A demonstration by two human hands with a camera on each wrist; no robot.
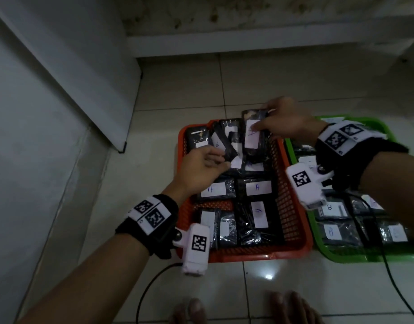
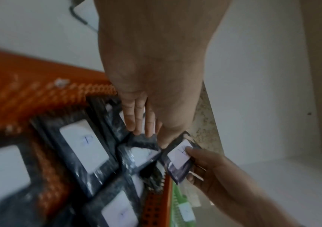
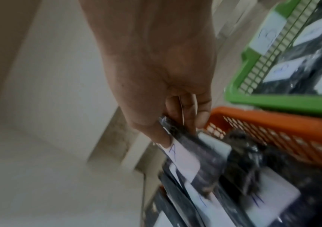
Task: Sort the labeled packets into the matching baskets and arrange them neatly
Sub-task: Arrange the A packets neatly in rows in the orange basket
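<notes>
An orange basket (image 1: pixel 259 255) holds several black packets with white labels marked A. To its right a green basket (image 1: pixel 336 257) holds packets marked B. My right hand (image 1: pixel 285 120) pinches a black packet marked A (image 1: pixel 254 136) by its top, thumb on the label, above the orange basket's far end. In the right wrist view the same packet (image 3: pixel 200 165) hangs from the fingers (image 3: pixel 189 116). My left hand (image 1: pixel 201 167) pinches the lower corner of a tilted black packet (image 1: pixel 226 146) at the basket's far left. The left wrist view shows that packet (image 2: pixel 142 139) between fingers and thumb.
Both baskets sit on a pale tiled floor (image 1: pixel 178 90). A white panel (image 1: pixel 61 90) rises on the left and a low step (image 1: pixel 248 45) runs along the back. Black cables (image 1: pixel 150 286) trail from my wrists. Toes (image 1: pixel 194 309) show at the bottom edge.
</notes>
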